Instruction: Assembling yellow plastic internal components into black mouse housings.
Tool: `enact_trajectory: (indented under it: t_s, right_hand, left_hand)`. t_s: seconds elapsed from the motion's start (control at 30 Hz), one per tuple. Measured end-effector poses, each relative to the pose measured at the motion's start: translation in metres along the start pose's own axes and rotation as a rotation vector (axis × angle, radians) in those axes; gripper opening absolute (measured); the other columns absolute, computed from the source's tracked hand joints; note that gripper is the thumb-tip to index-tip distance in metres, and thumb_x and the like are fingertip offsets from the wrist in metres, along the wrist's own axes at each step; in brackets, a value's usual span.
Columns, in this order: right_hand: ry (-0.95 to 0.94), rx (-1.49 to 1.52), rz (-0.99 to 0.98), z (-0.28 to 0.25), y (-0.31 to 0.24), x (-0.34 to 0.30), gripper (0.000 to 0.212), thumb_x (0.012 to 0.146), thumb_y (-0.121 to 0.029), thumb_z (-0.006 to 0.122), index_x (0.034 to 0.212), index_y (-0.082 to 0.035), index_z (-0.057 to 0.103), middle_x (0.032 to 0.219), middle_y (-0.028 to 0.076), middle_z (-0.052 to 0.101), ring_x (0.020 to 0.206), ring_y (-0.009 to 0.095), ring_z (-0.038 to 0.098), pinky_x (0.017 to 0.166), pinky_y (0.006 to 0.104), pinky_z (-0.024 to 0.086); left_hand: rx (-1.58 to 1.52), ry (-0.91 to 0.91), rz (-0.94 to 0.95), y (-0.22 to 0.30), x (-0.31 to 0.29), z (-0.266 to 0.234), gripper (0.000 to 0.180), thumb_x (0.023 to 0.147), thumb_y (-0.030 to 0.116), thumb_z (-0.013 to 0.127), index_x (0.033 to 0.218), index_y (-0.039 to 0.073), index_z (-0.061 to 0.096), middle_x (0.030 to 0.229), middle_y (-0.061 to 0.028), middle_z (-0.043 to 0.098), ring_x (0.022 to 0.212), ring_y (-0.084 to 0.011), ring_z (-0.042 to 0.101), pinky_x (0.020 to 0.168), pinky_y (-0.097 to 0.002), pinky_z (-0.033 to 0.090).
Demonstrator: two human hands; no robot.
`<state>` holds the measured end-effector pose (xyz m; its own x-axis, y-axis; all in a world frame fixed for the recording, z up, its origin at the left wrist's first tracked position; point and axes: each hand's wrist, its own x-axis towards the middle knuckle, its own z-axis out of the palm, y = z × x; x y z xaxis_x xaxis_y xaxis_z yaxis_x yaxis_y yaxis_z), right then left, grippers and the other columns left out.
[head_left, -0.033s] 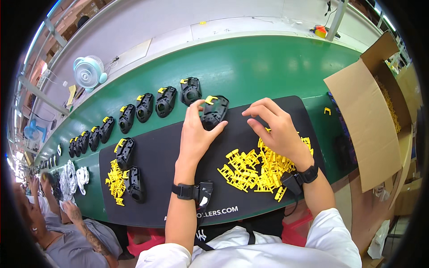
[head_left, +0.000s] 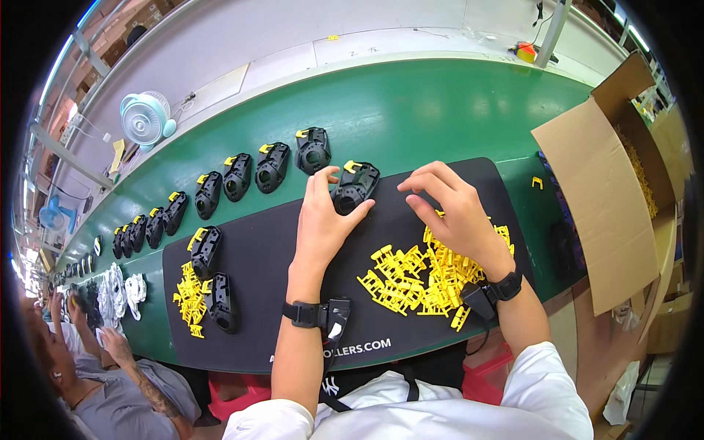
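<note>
Black shell (head_left: 356, 188) is at the far edge of the mat (head_left: 257, 293), left hand (head_left: 321, 222) curved beside it, grip firmness impossible to tell, right hand (head_left: 463, 221) wide; level handling should protect its yellow clip (head_left: 351, 168).

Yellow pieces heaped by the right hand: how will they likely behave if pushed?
The yellow pieces will probably snag on each other, since their pronged shapes overlap. Each looks light, being small and thin. They also seem stiff: none visibly sags in the heap.
</note>
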<state>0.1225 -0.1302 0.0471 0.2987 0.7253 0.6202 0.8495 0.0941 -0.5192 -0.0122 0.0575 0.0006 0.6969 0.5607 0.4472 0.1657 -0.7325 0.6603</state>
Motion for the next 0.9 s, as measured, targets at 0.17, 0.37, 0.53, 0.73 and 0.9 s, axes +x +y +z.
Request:
enact_trajectory:
  t_s: [0.17,0.37,0.53,0.73,0.9]
  right_hand:
    - [0.054,-0.050,0.013,-0.007,0.006,0.002,0.011,0.089,-0.004,0.069,0.100,-0.003,0.067,0.097,0.011,0.065,0.089,0.030,0.065,0.077,0.0379,0.054]
    - [0.210,-0.118,0.079,-0.021,0.017,0.006,0.004,0.093,-0.003,0.064,0.095,-0.001,0.068,0.087,0.011,0.066,0.079,0.027,0.067,0.070,0.0335,0.052]
    - [0.200,-0.118,0.081,-0.019,0.021,0.004,0.004,0.093,-0.002,0.064,0.095,-0.001,0.067,0.088,0.011,0.067,0.078,0.027,0.067,0.070,0.0342,0.052]
    - [0.186,-0.134,0.073,-0.022,0.022,0.006,0.004,0.093,-0.002,0.064,0.092,-0.001,0.067,0.087,0.011,0.067,0.078,0.027,0.067,0.070,0.0350,0.052]
    - [0.195,-0.128,0.117,-0.023,0.024,0.005,0.005,0.093,-0.003,0.064,0.091,-0.001,0.067,0.086,0.011,0.068,0.078,0.027,0.068,0.069,0.0341,0.052]
  left_hand:
    - [-0.002,0.106,0.075,0.006,-0.001,-0.012,0.016,0.088,0.017,0.071,0.093,0.002,0.068,0.075,-0.0070,0.047,0.063,-0.0169,0.047,0.057,-0.0329,0.038]
    - [0.013,-0.135,-0.002,0.008,-0.008,-0.010,0.024,0.088,0.017,0.070,0.107,0.002,0.072,0.061,-0.0069,0.052,0.053,-0.0174,0.049,0.054,-0.0337,0.040]
    - [0.011,-0.123,-0.092,0.005,-0.009,-0.003,0.023,0.089,0.018,0.069,0.108,0.005,0.074,0.062,-0.0069,0.053,0.056,-0.0167,0.053,0.057,-0.0324,0.044]
    - [-0.016,-0.056,-0.056,0.003,-0.002,-0.002,0.012,0.089,0.014,0.066,0.098,0.007,0.073,0.074,-0.0055,0.059,0.058,-0.0203,0.057,0.058,-0.0353,0.046]
    - [0.132,0.087,0.102,-0.013,0.000,0.001,0.037,0.087,0.003,0.064,0.123,0.007,0.069,0.122,-0.0103,0.061,0.106,-0.0271,0.058,0.092,-0.0376,0.050]
